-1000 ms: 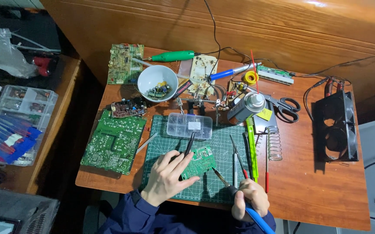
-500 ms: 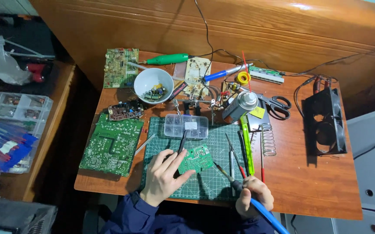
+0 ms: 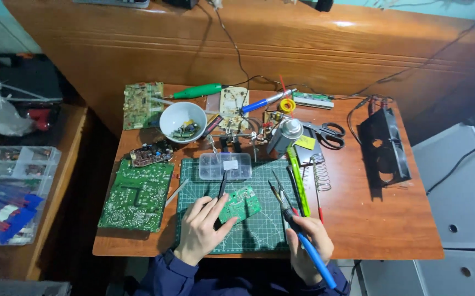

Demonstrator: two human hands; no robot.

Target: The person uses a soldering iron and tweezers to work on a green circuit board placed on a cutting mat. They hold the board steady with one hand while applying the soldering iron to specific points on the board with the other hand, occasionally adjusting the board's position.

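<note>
Wooden panelling rises behind my small brown table [image 3: 391, 230], which is crowded with parts. Near its front edge lies a green cutting mat [image 3: 259, 233], and on the mat sits a small green circuit board [image 3: 239, 204], tilted a little. My left hand [image 3: 203, 229] rests on the mat just left of that board, the thumb touching its lower corner, and the fingers are closed around black tweezers [image 3: 221, 186] that point up toward a clear parts box [image 3: 225, 166] at the mat's top edge. My right hand [image 3: 309, 241] is closed around the blue handle of a soldering iron [image 3: 297, 233]; its dark tip points up and left and ends just right of the small board, not touching it as far as I can tell.

To the left of the mat lies a large green circuit board [image 3: 137, 194], with a smaller brown board [image 3: 151, 154] above it. A white bowl [image 3: 183, 121] holding small parts stands behind them, near a green-handled tool [image 3: 199, 91]. On the right are scissors [image 3: 328, 133], a grey spray can [image 3: 284, 137], a wire spring [image 3: 320, 172] and a black fan [image 3: 384, 148]. A clear plastic organiser [image 3: 15, 189] sits on the side table to the left.
</note>
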